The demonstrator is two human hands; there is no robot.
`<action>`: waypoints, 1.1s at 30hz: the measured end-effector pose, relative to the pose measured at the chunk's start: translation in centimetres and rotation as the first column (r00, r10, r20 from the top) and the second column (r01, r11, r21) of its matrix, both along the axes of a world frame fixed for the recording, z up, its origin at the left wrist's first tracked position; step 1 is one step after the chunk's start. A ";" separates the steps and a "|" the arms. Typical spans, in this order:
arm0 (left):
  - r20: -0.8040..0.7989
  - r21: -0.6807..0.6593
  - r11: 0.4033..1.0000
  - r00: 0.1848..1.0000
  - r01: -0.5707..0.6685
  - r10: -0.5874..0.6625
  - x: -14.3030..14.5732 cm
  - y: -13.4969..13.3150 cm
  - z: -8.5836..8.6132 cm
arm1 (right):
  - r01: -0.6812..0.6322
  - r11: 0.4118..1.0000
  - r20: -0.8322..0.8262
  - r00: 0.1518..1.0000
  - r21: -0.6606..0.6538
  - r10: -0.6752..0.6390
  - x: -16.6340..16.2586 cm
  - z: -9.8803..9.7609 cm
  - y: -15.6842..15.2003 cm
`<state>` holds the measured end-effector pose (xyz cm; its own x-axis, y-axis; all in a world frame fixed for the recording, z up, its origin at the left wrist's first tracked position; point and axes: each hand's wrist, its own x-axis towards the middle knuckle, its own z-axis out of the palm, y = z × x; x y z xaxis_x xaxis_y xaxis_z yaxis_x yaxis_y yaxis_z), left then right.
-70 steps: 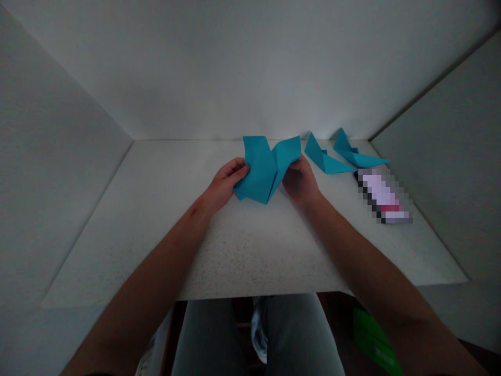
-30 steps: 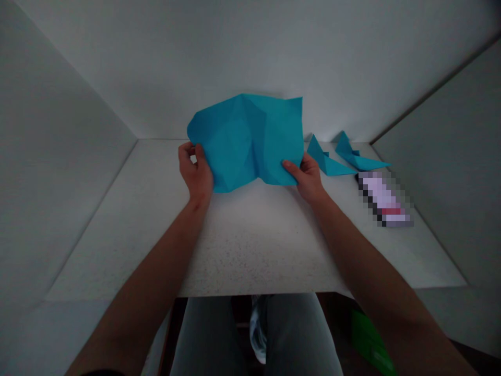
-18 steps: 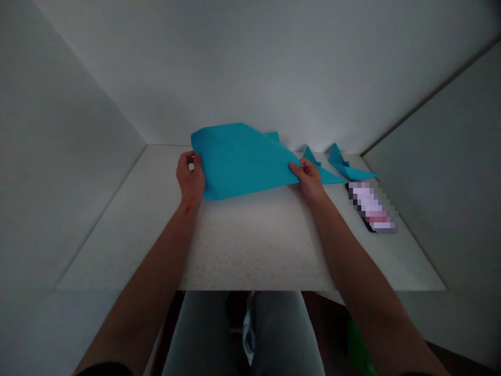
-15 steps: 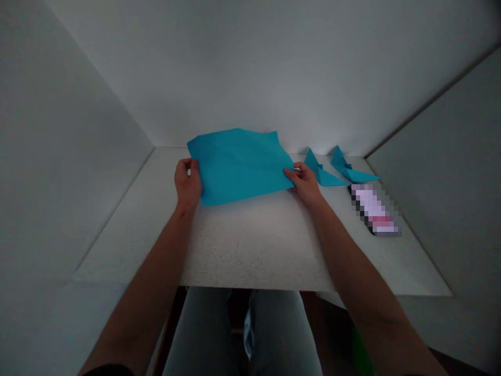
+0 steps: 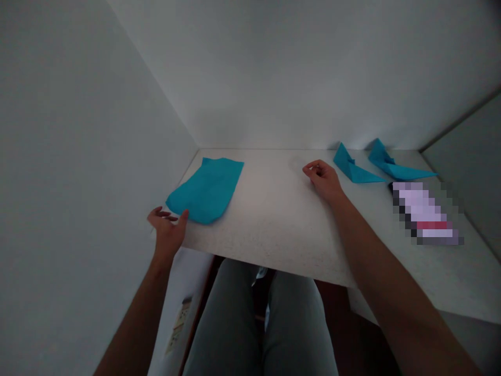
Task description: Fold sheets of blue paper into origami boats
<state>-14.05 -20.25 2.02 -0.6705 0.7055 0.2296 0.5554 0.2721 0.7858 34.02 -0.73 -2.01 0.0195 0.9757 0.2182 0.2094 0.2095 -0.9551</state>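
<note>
A blue sheet of paper [image 5: 209, 188] rests on the left part of the white table, its near corners curving. My left hand [image 5: 168, 230] is at its near left edge with fingers apart; the thumb touches or nearly touches the paper, and no grip shows. Above the middle right of the table, my right hand [image 5: 323, 180] has its fingers curled in and thumb against them, with nothing visible in it. To its right stand two blue folded paper shapes, a nearer one [image 5: 352, 169] and a farther one [image 5: 391, 164], each with an upright point and a long tail.
A phone [image 5: 422, 211], its screen pixelated, lies on the right of the table [image 5: 274, 230]. Walls [image 5: 274, 78] close in the back and both sides. My legs [image 5: 230, 318] are under the table's front edge.
Both hands held the blue sheet before. It has moved left and now lies turned, free of my right hand; my left hand has opened. The view has swung left.
</note>
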 end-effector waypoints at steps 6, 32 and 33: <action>-0.519 -0.173 0.896 0.735 0.410 -0.437 2.6 5.9 1.9 | -0.028 0.999 0.016 0.999 0.029 0.027 -0.4 -0.2 -0.1; -0.555 -0.295 0.408 0.193 0.864 -0.809 24.6 21.7 3.4 | -0.112 0.994 0.188 0.976 0.007 0.108 -1.3 -1.1 0.4; -0.560 -0.293 0.336 0.124 0.895 -0.819 28.6 21.3 4.2 | -0.116 0.993 0.207 0.972 0.027 0.108 -1.3 -1.3 0.7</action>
<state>14.59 1.03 6.17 0.6464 0.6798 0.3463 0.6491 -0.7286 0.2186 32.76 -0.07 -3.28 -0.1385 0.9599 0.2436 0.3724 0.2784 -0.8853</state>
